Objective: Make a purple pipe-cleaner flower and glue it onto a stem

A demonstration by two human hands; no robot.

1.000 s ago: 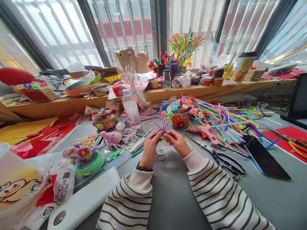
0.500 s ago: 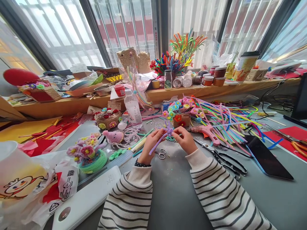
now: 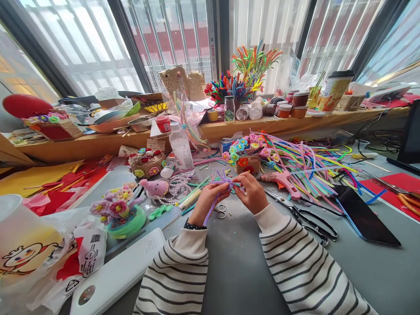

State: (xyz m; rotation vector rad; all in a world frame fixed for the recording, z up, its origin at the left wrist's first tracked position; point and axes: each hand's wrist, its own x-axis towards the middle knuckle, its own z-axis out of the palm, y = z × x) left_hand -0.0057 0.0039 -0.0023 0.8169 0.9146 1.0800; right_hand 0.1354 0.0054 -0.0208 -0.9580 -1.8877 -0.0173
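Observation:
Both my hands meet over the middle of the grey table, closed on a bundle of purple pipe cleaners [image 3: 224,177]. My left hand [image 3: 207,202] pinches it from the left, with a long stem trailing down past the palm towards the wrist. From the right, my right hand [image 3: 251,192] grips the bundle with thumb and bent fingers. Several purple ends fan out upwards above the fingertips. Just below lies a small pair of scissors [image 3: 221,211]. Behind the hands stands a twine-wrapped basket [image 3: 247,164] with fuzzy flowers.
To the right lie a pink glue gun [image 3: 282,178], large black-handled scissors [image 3: 308,221], a phone [image 3: 364,214] and a heap of coloured pipe cleaners [image 3: 315,162]. On the left are a white power bank [image 3: 121,271], a green flower pot [image 3: 127,223] and a bottle [image 3: 181,148].
The purple bundle has turned, so its ends now fan up and left. My right hand has shifted slightly left, its fingers curled closer over the bundle. The long stem hangs nearer my left wrist.

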